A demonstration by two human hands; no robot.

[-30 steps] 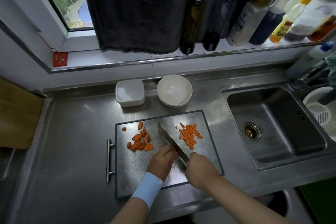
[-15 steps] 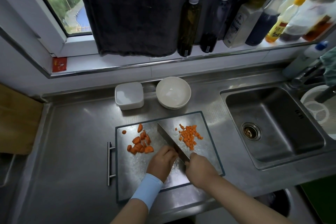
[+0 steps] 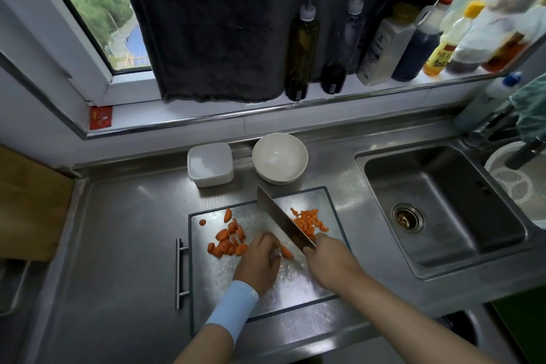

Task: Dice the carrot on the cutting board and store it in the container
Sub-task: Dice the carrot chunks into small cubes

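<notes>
Container (image 3: 210, 164) and bowl (image 3: 279, 159) wait at twelve o'clock of the board (image 3: 260, 284); right hand (image 3: 328, 260) grips the knife (image 3: 282, 220), now raised; left hand (image 3: 260, 257) pins a carrot piece (image 3: 286, 252).

This is a home kitchen. A stainless steel counter (image 3: 118, 230) runs under a window (image 3: 97, 18), with a sink (image 3: 443, 204) sunk into it at three o'clock. On the tiled sill at one o'clock stands a row of oil and sauce bottles (image 3: 384, 41). A metal cutting board (image 3: 236, 275) with chopped carrot (image 3: 227, 239) lies at the centre, and a white bowl (image 3: 279, 156) and a plastic container (image 3: 210, 163) stand at twelve o'clock.
</notes>
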